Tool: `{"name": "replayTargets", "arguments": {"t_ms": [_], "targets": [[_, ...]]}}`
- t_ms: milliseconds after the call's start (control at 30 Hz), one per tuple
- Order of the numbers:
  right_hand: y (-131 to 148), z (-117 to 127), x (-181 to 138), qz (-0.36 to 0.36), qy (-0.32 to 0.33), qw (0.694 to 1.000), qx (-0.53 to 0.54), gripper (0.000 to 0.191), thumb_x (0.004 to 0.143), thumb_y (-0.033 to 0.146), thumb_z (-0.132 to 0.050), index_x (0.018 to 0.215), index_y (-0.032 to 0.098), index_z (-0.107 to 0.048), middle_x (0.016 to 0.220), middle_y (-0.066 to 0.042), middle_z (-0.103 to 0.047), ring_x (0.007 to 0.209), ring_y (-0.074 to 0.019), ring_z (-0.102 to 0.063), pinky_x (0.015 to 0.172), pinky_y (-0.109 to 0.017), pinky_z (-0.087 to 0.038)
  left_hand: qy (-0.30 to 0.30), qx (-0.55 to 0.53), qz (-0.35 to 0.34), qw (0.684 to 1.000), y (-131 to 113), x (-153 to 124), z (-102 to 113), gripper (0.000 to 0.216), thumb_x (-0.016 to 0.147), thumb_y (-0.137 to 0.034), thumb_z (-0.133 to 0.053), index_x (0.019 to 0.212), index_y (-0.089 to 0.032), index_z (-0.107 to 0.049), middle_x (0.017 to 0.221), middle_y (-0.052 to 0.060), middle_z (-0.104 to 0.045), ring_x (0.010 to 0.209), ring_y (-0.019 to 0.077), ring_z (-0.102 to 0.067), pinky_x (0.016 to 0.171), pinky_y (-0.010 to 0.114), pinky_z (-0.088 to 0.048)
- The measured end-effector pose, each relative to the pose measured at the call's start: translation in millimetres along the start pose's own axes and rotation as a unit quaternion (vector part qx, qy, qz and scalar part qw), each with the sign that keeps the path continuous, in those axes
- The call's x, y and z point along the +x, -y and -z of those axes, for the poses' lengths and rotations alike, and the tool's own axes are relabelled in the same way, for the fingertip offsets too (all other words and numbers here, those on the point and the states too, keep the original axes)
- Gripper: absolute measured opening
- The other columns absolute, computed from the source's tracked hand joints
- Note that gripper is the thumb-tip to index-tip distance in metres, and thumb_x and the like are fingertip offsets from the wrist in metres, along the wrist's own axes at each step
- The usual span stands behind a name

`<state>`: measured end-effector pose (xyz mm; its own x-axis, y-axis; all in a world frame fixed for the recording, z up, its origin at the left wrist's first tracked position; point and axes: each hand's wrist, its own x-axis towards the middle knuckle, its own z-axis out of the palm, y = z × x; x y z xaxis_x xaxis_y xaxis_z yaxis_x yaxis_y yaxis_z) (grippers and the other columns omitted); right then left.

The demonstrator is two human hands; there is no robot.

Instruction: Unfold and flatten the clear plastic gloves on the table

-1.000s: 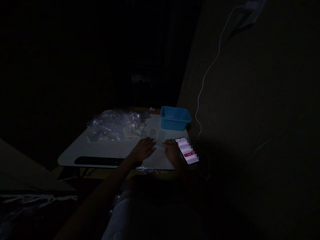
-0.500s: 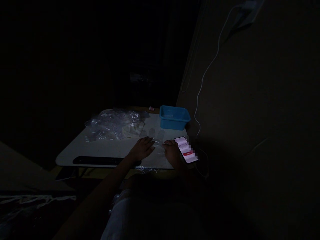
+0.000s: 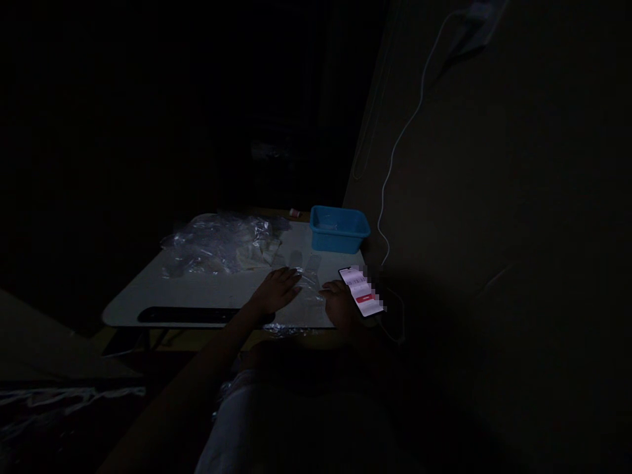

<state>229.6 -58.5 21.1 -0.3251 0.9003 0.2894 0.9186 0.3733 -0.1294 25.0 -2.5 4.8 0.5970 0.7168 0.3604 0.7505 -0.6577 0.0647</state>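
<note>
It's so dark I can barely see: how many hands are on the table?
2: the left hand near the table's front edge; the right hand beside it, next to the lit phone. The dark could hide more.

White table (image 3: 197, 289) at centre frame, dimly lit. Blue plastic tub (image 3: 339, 229) on its far right corner. Heap of clear plastic bags (image 3: 220, 243) left of tub. Lit phone (image 3: 360, 291) at right table edge, screen up. White cable (image 3: 399, 131) runs down wall from plug (image 3: 476, 29), upper right. Black strip (image 3: 197, 315) along near table edge.
</note>
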Motion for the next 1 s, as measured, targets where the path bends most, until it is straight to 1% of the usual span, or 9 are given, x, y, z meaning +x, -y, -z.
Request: {"name": "replayTargets", "arguments": {"t_ms": [300, 500, 567, 667, 733, 800, 867, 1000], "targets": [[-2, 0, -8, 0.03, 0.001, 1.0, 0.008, 0.034, 0.072, 0.004, -0.046, 0.093, 0.021, -0.067, 0.102, -0.003, -0.062, 0.1, -0.019, -0.046, 0.089, -0.031, -0.034, -0.004, -0.002, -0.004, 1.0, 1, 0, -1, 0.047, 0.087, -0.044, -0.029, 0.121, -0.019, -0.049, 0.129, 0.008, -0.047, 0.12, 0.0233, -0.037, 0.098, 0.04, -0.029], [-5, -5, -12, 0.026, -0.001, 0.999, 0.031, 0.034, 0.071, 0.003, -0.044, 0.09, 0.019, -0.068, 0.101, -0.004, -0.062, 0.099, -0.0187, -0.047, 0.089, -0.03, -0.035, -0.009, -0.011, -0.008, 1.0, 4, 0, -4, 0.046, 0.087, -0.045, -0.029, 0.121, -0.021, -0.049, 0.128, 0.007, -0.048, 0.12, 0.0227, -0.037, 0.098, 0.04, -0.03], [-5, -4, -12, 0.017, -0.016, 0.999, 0.043, 0.036, 0.072, 0.002, -0.043, 0.094, 0.018, -0.066, 0.102, -0.005, -0.062, 0.099, -0.0181, -0.047, 0.089, -0.029, -0.036, -0.014, -0.017, -0.009, 1.0, 4, 1, -4, 0.046, 0.086, -0.045, -0.031, 0.12, -0.02, -0.05, 0.128, 0.009, -0.048, 0.12, 0.0237, -0.038, 0.098, 0.041, -0.03], [-4, -2, -10, 0.008, -0.03, 0.999, 0.045, 0.043, 0.073, 0.003, -0.042, 0.111, 0.016, -0.057, 0.11, -0.006, -0.058, 0.103, -0.0179, -0.045, 0.091, -0.029, -0.034, -0.018, -0.026, -0.009, 0.999, 5, 1, -4, 0.045, 0.085, -0.043, -0.033, 0.119, -0.019, -0.052, 0.127, 0.011, -0.048, 0.12, 0.0248, -0.038, 0.098, 0.042, -0.03], [-3, 0, -5, 0.014, -0.024, 0.999, 0.031, 0.045, 0.074, 0.006, -0.043, 0.117, 0.017, -0.053, 0.117, -0.007, -0.053, 0.108, -0.0186, -0.042, 0.093, -0.031, -0.031, -0.02, -0.029, -0.01, 0.999, 6, 2, -4, 0.044, 0.086, -0.042, -0.034, 0.118, -0.019, -0.052, 0.128, 0.011, -0.047, 0.12, 0.0246, -0.037, 0.098, 0.042, -0.03], [-1, 1, 0, 0.023, -0.017, 0.999, 0.018, 0.04, 0.078, 0.011, -0.043, 0.115, 0.02, -0.053, 0.12, -0.007, -0.051, 0.111, -0.0195, -0.04, 0.094, -0.034, -0.029, -0.023, -0.034, -0.01, 0.999, 6, 2, -4, 0.043, 0.085, -0.042, -0.034, 0.117, -0.02, -0.052, 0.128, 0.01, -0.047, 0.12, 0.0242, -0.037, 0.098, 0.043, -0.03], [0, 1, 7, 0.025, -0.025, 0.999, 0.013, 0.034, 0.081, 0.017, -0.043, 0.113, 0.02, -0.054, 0.12, -0.007, -0.051, 0.112, -0.0202, -0.039, 0.095, -0.036, -0.028, -0.025, -0.04, -0.008, 0.999, 6, 2, -4, 0.043, 0.085, -0.044, -0.035, 0.117, -0.022, -0.053, 0.128, 0.008, -0.048, 0.119, 0.0242, -0.038, 0.097, 0.043, -0.03], [2, -2, 19, 0.015, -0.05, 0.999, 0.007, 0.031, 0.084, 0.024, -0.041, 0.112, 0.019, -0.054, 0.119, -0.008, -0.051, 0.113, -0.0214, -0.037, 0.094, -0.037, -0.027, -0.019, -0.026, 0.006, 0.999, 3, 1, 1, 0.044, 0.085, -0.046, -0.033, 0.118, -0.024, -0.051, 0.127, 0.006, -0.049, 0.119, 0.0252, -0.038, 0.095, 0.043, -0.029]]}}
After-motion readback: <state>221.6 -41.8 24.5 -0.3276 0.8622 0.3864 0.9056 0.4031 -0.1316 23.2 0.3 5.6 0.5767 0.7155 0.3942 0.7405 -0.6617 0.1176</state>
